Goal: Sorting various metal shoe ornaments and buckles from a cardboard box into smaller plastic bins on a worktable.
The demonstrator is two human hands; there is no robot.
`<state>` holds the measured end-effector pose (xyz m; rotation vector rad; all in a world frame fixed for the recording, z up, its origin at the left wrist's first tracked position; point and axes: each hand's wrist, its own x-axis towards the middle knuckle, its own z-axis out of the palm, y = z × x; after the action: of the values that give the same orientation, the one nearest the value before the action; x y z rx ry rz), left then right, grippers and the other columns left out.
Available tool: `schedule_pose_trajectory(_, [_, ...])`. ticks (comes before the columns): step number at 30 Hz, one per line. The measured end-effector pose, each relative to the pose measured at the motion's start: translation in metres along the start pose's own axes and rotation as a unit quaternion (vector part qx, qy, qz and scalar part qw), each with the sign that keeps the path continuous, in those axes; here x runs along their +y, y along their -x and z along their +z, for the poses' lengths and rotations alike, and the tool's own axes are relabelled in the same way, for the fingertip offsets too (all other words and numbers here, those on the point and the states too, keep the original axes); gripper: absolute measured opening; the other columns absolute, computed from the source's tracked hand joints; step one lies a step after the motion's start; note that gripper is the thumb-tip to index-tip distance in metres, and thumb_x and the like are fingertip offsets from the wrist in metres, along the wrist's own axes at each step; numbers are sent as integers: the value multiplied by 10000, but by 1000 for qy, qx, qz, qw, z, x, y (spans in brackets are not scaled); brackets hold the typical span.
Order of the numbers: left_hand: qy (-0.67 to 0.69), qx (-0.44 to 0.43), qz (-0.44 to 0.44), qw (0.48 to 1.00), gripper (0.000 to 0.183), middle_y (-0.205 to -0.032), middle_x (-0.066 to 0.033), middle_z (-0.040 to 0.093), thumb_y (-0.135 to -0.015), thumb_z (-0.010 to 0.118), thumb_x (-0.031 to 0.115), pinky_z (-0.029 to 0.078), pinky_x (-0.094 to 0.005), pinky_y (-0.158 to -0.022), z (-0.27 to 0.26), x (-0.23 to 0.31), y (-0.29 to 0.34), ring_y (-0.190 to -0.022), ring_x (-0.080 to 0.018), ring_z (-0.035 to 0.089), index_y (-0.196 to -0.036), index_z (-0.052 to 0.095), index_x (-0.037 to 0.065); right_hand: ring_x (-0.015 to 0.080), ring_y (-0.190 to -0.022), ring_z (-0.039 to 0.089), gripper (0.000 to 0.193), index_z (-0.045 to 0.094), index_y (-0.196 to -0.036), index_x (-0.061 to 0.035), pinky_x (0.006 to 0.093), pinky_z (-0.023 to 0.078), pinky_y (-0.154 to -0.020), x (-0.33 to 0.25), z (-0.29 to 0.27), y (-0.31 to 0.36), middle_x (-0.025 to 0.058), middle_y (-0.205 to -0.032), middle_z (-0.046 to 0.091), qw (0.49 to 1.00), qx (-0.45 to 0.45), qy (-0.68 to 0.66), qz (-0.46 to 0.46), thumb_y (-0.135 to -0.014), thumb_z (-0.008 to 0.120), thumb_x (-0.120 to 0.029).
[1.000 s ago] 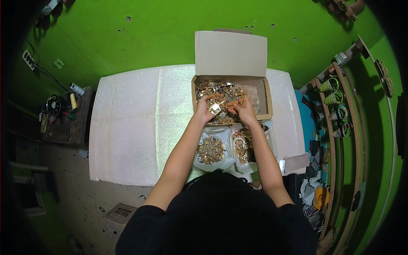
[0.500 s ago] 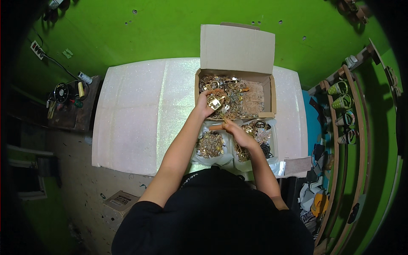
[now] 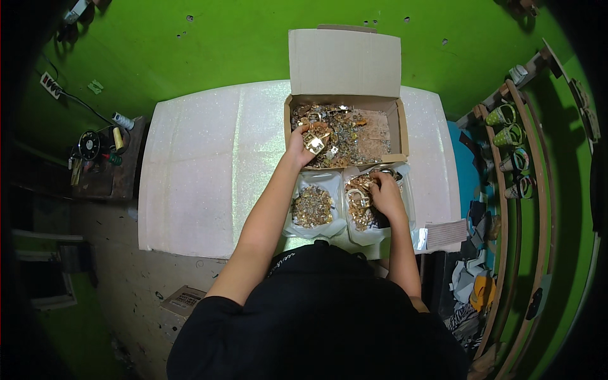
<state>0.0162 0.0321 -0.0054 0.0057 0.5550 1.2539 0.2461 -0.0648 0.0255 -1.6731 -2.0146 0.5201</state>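
Note:
My left hand (image 3: 300, 147) is cupped over the left part of an open cardboard box (image 3: 403, 136). In it lies a handful of gold buckles (image 3: 315, 144), with a square shiny one on top. Mixed small metal fittings (image 3: 347, 136) fill much of the box. My right hand (image 3: 386, 193) reaches down into the right plastic-lined container (image 3: 373, 238), fingers curled together at the pile; what they hold, if anything, is hidden. Larger gold buckles (image 3: 360, 200) lie beside those fingers. The left plastic-lined container (image 3: 297, 232) carries a heap of small gold and silver fittings (image 3: 312, 206).
A pale glittery sheet covers the table (image 3: 190, 171). The box's lid (image 3: 345, 62) stands up toward the green wall. A striped card (image 3: 445, 234) lies at the right front edge. On the right is a wooden rack (image 3: 506, 221) with sandals; a small side table (image 3: 107, 164) stands at left.
My right hand has moved right, from between the box and the left container into the right container. My left hand still holds its handful over the box. The view has shifted slightly.

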Motion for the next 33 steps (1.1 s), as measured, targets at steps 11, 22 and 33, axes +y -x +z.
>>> schedule_pose_trajectory(11, [-5,-47,-18,999,226,-844,-149,550,-835,347,190,498,-363,-650,-6,0,-2,-779,-259,561,-880,472,8,310,-835,502,166,564,-859,-27,358,393,-751,-84,8,-86,167,-872,511,987,-16,-131,-93,-711,528,-92])
schedule_pose_trajectory(22, [-30,-28,-39,998,228,-800,-144,552,-820,384,195,499,-343,-649,-16,1,-9,-711,-228,571,-892,477,-1,254,-763,523,156,598,-815,-59,315,417,-687,-79,41,-124,120,-798,525,982,6,-97,-162,-660,595,-69])
schedule_pose_trajectory(33, [-57,-24,-38,997,195,-801,-117,551,-818,420,180,493,-318,-643,-6,0,0,-715,-205,560,-880,497,11,109,-605,542,160,601,-761,29,232,434,-573,-54,49,-135,73,-686,600,974,0,-223,-42,-648,643,-77])
